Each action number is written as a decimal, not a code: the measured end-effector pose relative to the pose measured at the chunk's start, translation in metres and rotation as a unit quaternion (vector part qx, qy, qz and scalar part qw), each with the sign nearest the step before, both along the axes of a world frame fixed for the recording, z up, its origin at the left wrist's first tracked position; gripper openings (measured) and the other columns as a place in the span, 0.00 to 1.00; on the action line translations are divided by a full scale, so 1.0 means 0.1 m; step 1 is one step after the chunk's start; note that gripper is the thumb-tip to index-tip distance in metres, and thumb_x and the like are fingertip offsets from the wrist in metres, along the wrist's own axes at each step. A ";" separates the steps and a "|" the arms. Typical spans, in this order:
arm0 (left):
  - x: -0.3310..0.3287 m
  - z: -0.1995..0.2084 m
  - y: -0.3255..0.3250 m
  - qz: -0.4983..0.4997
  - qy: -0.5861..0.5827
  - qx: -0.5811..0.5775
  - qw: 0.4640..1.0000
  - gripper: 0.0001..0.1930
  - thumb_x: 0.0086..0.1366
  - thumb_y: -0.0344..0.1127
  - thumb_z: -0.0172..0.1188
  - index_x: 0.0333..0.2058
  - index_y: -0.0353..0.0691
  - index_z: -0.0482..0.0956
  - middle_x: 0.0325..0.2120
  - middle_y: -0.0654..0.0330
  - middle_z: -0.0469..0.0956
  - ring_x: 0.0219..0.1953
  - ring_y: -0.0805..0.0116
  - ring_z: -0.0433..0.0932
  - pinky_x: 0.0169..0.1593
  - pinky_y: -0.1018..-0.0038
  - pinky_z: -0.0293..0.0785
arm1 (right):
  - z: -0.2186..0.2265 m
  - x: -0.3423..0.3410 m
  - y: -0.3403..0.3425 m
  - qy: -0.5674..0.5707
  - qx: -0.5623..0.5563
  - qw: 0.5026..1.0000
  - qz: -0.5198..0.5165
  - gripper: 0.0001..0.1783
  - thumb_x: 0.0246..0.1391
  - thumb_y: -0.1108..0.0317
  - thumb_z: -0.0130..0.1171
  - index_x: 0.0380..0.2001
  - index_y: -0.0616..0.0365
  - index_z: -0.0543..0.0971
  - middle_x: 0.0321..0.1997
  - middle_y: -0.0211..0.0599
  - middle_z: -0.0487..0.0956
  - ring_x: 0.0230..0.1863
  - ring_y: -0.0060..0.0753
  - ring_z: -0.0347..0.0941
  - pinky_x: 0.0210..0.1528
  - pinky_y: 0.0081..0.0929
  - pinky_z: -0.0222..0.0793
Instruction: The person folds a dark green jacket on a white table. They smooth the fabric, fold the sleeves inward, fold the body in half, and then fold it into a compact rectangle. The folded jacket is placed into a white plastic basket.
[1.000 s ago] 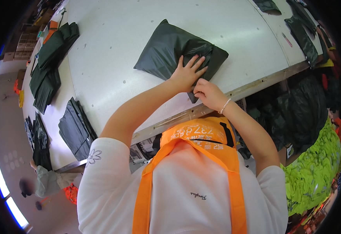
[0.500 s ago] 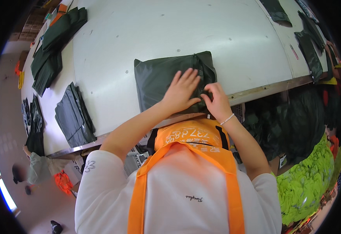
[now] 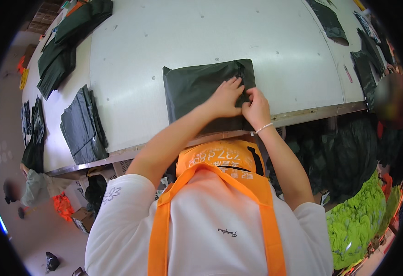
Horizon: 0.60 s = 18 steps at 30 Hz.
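Note:
A dark green, slightly glossy packet, cloth or plastic, lies flat at the table's near edge in front of me. A raised fold or seam runs down its right part. My left hand rests palm down on it, fingers stretched along that seam. Close beside it, my right hand has its fingers bent and pinched at the packet's right edge. The fingertips partly hide what they grip there.
Folded dark green pieces lie at the table's left, with a larger stack beyond. More dark pieces and a pen are at the right. Below the table edge hang dark garments beside a bright yellow-green heap.
My left hand has shifted slightly right and up along the packet's seam. The right hand has drawn in toward it, fingers more closed. The whole view has turned a little.

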<state>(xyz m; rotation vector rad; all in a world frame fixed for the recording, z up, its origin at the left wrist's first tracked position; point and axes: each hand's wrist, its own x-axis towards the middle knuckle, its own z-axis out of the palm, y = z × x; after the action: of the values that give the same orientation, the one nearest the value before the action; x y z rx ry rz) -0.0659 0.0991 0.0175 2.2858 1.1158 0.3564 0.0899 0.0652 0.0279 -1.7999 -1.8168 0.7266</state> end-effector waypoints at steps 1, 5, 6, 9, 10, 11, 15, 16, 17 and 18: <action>-0.11 0.14 0.04 0.030 -0.042 0.049 0.997 0.32 0.50 0.44 0.61 0.52 0.30 0.69 0.59 0.42 0.59 0.64 0.48 0.55 0.65 0.57 0.50 | -0.04 0.00 0.07 -0.054 0.060 0.996 -0.035 0.19 0.43 0.75 0.55 0.43 0.58 0.69 0.34 0.46 0.73 0.37 0.52 0.72 0.38 0.41 0.70; -0.29 0.33 0.16 0.084 0.082 0.177 0.977 0.32 0.57 0.49 0.58 0.58 0.45 0.64 0.63 0.58 0.57 0.65 0.55 0.53 0.64 0.53 0.49 | 0.02 -0.07 0.37 -0.161 0.070 0.985 -0.009 0.14 0.50 0.69 0.55 0.41 0.59 0.72 0.35 0.47 0.76 0.37 0.51 0.74 0.37 0.42 0.72; -0.26 0.25 0.17 0.068 0.118 0.183 0.974 0.32 0.58 0.52 0.55 0.60 0.48 0.63 0.63 0.60 0.56 0.65 0.56 0.52 0.64 0.51 0.48 | 0.01 -0.05 0.47 -0.159 0.075 0.984 -0.014 0.11 0.51 0.69 0.54 0.39 0.60 0.74 0.34 0.46 0.77 0.36 0.51 0.74 0.37 0.42 0.72; -0.18 -0.07 0.14 0.079 0.144 0.188 0.968 0.29 0.62 0.56 0.47 0.59 0.50 0.64 0.64 0.60 0.55 0.66 0.57 0.50 0.65 0.50 0.42 | 0.03 -0.05 0.66 -0.129 0.139 0.982 0.004 0.12 0.56 0.67 0.48 0.24 0.61 0.77 0.26 0.45 0.79 0.30 0.49 0.76 0.34 0.43 0.72; -0.17 -0.11 0.13 0.088 0.144 0.179 0.969 0.29 0.62 0.55 0.46 0.59 0.49 0.64 0.64 0.59 0.55 0.66 0.57 0.49 0.65 0.50 0.42 | 0.10 -0.23 0.62 -0.148 0.102 0.981 0.069 0.10 0.55 0.68 0.47 0.24 0.60 0.75 0.28 0.45 0.78 0.30 0.49 0.76 0.33 0.42 0.72; -0.17 -0.13 0.13 0.073 0.181 0.163 0.967 0.28 0.62 0.54 0.47 0.58 0.48 0.65 0.64 0.58 0.56 0.66 0.56 0.49 0.65 0.49 0.42 | 0.00 -0.38 0.59 -0.163 0.101 0.976 0.103 0.09 0.54 0.69 0.47 0.25 0.60 0.74 0.28 0.45 0.78 0.30 0.50 0.76 0.33 0.42 0.72; -0.34 -0.01 0.31 -0.012 0.172 0.049 0.984 0.28 0.58 0.50 0.52 0.55 0.43 0.69 0.61 0.53 0.60 0.66 0.54 0.50 0.64 0.48 0.45 | -0.15 -0.48 0.58 -0.180 0.077 0.971 0.136 0.05 0.50 0.73 0.47 0.27 0.61 0.73 0.28 0.44 0.77 0.30 0.50 0.76 0.32 0.43 0.72; -0.42 0.03 0.39 -0.038 0.127 0.008 0.991 0.28 0.57 0.49 0.54 0.54 0.42 0.69 0.60 0.52 0.61 0.66 0.53 0.51 0.64 0.49 0.46 | -0.10 -0.45 0.60 -0.181 0.082 0.970 0.137 0.05 0.50 0.73 0.47 0.27 0.61 0.73 0.28 0.44 0.77 0.30 0.50 0.76 0.32 0.43 0.72; -0.57 -0.07 0.49 -0.067 0.012 0.022 0.997 0.28 0.55 0.46 0.58 0.53 0.40 0.70 0.58 0.49 0.63 0.64 0.51 0.54 0.63 0.52 0.51 | -0.02 -0.44 0.58 -0.219 0.017 0.967 0.131 0.05 0.50 0.73 0.49 0.26 0.63 0.74 0.30 0.46 0.76 0.35 0.47 0.75 0.35 0.41 0.72; -0.66 0.00 0.56 -0.024 -0.056 -0.050 0.997 0.30 0.55 0.46 0.59 0.55 0.40 0.68 0.59 0.48 0.62 0.62 0.51 0.58 0.63 0.56 0.54 | -0.05 -0.42 0.57 -0.218 0.062 0.964 0.140 0.06 0.50 0.73 0.49 0.26 0.63 0.74 0.31 0.47 0.76 0.37 0.47 0.75 0.36 0.41 0.72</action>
<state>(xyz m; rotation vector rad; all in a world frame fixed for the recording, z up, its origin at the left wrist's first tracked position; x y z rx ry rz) -0.1322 0.1555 0.0174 2.1740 1.0000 0.3957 0.0481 0.1226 0.0226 -1.7365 -2.3787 0.3118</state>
